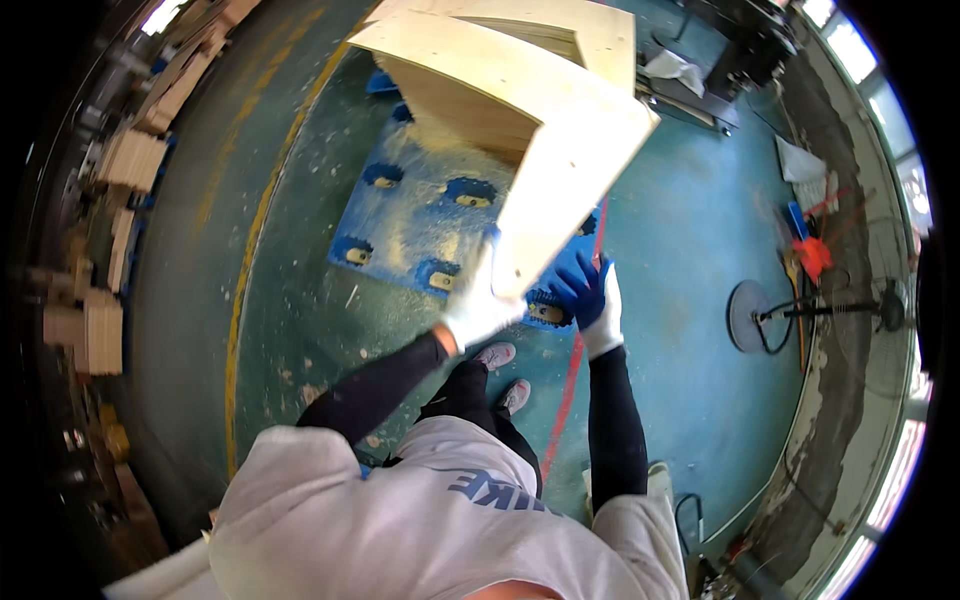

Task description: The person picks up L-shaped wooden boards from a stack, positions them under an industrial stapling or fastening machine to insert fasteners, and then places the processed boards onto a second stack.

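Observation:
A large pale plywood piece with an angled, V-like shape [575, 170] leans out toward me over a blue plastic pallet [385, 215]. Its narrow near end meets my left hand [480, 308], gloved in white, which is closed on the left edge and bottom corner. Just right of that end, my right hand [588, 298] is open with its blue-coated fingers spread. No wood shows between those fingers, and I cannot tell whether they touch the piece. Another plywood part [610, 45] lies behind it at the far end.
Pale sawdust covers part of the pallet. Wood stacks [130, 160] line the left side beyond a yellow floor line [262, 215]. A standing fan [885, 305] with a round base [748, 316] is at the right, near a wall. Dark machinery [750, 50] stands far right.

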`<action>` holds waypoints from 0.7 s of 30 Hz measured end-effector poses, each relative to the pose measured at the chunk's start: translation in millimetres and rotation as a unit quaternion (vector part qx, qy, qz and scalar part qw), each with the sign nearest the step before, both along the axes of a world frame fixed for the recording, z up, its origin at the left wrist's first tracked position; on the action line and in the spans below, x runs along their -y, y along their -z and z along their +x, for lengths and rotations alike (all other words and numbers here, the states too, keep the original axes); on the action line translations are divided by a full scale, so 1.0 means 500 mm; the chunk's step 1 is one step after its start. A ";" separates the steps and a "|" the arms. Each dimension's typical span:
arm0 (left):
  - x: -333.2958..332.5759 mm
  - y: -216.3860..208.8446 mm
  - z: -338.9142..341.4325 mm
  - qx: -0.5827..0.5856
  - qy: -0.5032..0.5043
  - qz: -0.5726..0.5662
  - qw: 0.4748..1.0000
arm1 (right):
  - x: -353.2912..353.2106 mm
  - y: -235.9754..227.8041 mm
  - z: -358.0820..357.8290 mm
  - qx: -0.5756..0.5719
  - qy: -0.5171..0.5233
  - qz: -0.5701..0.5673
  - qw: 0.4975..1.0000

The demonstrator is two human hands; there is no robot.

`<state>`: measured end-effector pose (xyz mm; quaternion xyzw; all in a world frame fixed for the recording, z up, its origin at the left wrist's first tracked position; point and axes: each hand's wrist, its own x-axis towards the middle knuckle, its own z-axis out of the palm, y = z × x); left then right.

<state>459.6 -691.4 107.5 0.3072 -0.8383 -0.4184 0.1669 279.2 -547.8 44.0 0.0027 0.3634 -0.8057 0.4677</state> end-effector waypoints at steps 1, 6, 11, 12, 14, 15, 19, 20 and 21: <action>-0.052 -0.004 0.031 -0.011 0.011 -0.001 1.000 | 0.043 -0.001 -0.017 0.057 -0.070 -0.121 0.989; -0.223 0.044 0.120 -0.136 -0.015 0.039 0.990 | 0.068 -0.049 0.022 -0.139 0.038 0.011 0.989; -0.278 0.058 0.086 -0.141 -0.004 0.186 0.972 | 0.107 -0.133 -0.005 -0.324 -0.075 0.123 0.935; -0.281 0.074 0.096 -0.131 0.004 0.195 0.972 | 0.123 -0.119 -0.023 -0.378 -0.109 0.197 0.898; -0.270 0.095 0.117 -0.098 0.007 0.216 0.971 | 0.153 -0.105 -0.050 -0.609 -0.179 0.300 0.712; -0.268 0.100 0.143 -0.067 0.002 0.234 0.970 | 0.162 -0.087 -0.062 -0.698 -0.208 0.343 0.593; -0.222 0.123 0.255 -0.034 -0.062 0.255 0.964 | 0.238 -0.067 -0.092 -0.725 -0.229 0.362 0.540; -0.235 0.135 0.301 -0.009 -0.082 0.252 0.964 | 0.224 -0.026 -0.112 -0.743 -0.212 0.334 0.539; -0.223 0.143 0.337 0.008 -0.101 0.236 0.966 | 0.221 -0.027 -0.127 -0.731 -0.198 0.299 0.580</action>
